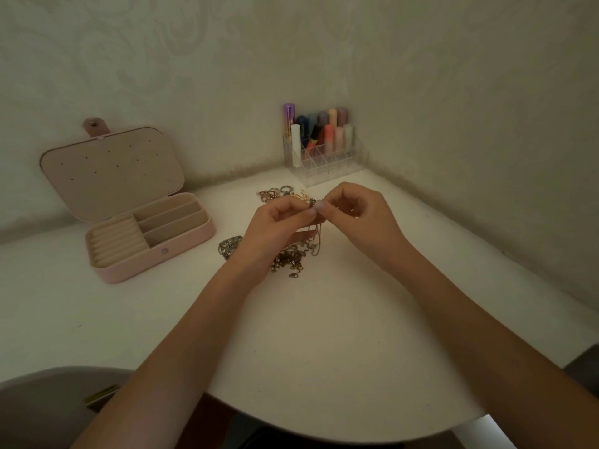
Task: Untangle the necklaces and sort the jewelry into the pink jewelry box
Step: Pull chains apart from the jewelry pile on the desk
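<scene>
Both hands (275, 222) (353, 209) pinch what seems a tangled necklace (293, 257) beside the open jewelry box (155, 254).

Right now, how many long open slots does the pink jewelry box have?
3 in the pink jewelry box: back, middle, front, right of the ring rolls. All look empty.

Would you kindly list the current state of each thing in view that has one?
Pink jewelry box: open, lid up, compartments look empty.
Tangled necklaces: partly lifted, rest heaped on the table.
Left hand: pinches the chain.
Right hand: pinches the chain.
Loose jewelry: lying on the table.
Clear organizer: upright, tubes in the back rows.
</scene>
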Available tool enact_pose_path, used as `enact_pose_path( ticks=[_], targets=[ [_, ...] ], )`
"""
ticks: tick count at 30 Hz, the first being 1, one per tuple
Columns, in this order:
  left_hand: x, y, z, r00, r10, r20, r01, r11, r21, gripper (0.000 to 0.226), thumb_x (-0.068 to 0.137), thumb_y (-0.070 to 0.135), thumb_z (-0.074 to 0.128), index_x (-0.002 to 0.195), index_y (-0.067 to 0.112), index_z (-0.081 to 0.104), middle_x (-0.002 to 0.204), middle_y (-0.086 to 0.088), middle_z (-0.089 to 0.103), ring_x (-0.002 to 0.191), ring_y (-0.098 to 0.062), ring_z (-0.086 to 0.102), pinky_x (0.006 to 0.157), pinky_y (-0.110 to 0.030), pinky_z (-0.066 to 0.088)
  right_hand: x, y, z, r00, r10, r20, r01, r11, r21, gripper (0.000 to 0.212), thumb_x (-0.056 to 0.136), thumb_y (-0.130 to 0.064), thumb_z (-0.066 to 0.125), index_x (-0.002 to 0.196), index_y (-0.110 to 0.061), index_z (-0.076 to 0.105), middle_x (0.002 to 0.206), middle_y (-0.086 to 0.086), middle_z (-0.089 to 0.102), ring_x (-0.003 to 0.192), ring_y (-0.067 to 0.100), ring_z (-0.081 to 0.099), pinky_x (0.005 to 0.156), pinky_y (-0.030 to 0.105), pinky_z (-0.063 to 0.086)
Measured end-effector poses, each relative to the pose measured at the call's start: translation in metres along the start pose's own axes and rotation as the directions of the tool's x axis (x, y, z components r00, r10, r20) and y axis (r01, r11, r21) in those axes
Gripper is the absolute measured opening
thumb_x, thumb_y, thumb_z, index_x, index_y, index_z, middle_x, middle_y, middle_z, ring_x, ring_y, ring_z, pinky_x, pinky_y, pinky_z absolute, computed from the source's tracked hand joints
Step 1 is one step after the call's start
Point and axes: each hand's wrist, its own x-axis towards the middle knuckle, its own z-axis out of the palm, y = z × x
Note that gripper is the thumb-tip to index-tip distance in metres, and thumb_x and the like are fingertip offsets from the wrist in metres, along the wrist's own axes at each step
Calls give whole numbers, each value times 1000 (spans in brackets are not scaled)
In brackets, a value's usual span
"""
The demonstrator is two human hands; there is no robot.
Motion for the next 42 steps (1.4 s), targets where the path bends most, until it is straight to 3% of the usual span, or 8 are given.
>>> enact_pose_path(
  ticks=[6,11,15,19,24,30,35,42],
  targets=[
    [-2,0,3,998,55,7,-55,993,107,7,82,7,68,76,10,67,89,-16,68,89,-23,65,81,-30,56,1,-2,-2,996,81,30,-84,985,150,9,88,-15,66,86,-8,62,77,-1,65,64,6,61,65,21,51],
    [-4,2,3,998,59,-18,-55,985,165,9,72,27,75,74,19,75,89,-24,69,78,-27,63,89,-45,51,2,-1,-2,996,83,27,-86,984,155,10,87,-16,66,82,-9,62,76,0,66,71,10,62,74,28,52],
    [-2,3,2,997,19,-74,-5,984,180,21,81,38,68,82,18,76,93,-6,74,97,-21,68,94,-40,52,3,-4,-5,987,158,40,-162,937,308,8,90,-9,60,82,-9,60,67,-3,69,65,9,66,73,24,56],
    [1,3,-1,979,70,-192,-37,984,174,13,85,28,66,77,19,70,82,5,70,88,-9,65,89,-33,52,4,-5,-9,990,133,49,-142,947,287,9,89,-9,62,81,-12,63,63,-6,67,61,6,62,68,19,53],
    [-1,0,3,997,80,2,-79,982,174,8,86,20,65,91,20,72,90,7,72,89,-7,64,87,-24,51,3,-6,-8,991,119,66,-132,957,258,7,88,-8,64,82,-10,66,65,-6,65,61,2,59,64,15,48],
    [0,0,4,1000,1,29,-1,1000,14,12,87,17,62,78,12,68,94,-19,69,100,-35,64,91,-37,50,3,-6,-9,993,117,34,-122,951,284,6,85,-4,65,88,1,68,64,-5,67,58,2,60,59,12,46],
    [-1,6,8,994,-75,79,86,986,-141,18,96,9,47,80,8,54,81,-13,63,86,-29,71,75,-27,57,4,-4,-8,993,120,-9,-115,970,213,6,84,-11,68,88,-7,72,83,9,71,70,6,63,67,15,50],
    [-3,2,7,993,-24,119,35,996,-87,21,71,11,69,87,10,56,71,-4,70,67,-19,70,68,-26,57,4,-5,-9,992,120,-29,-111,970,216,11,85,-11,68,91,-3,72,79,10,71,67,11,62,67,22,54]
  ],
)
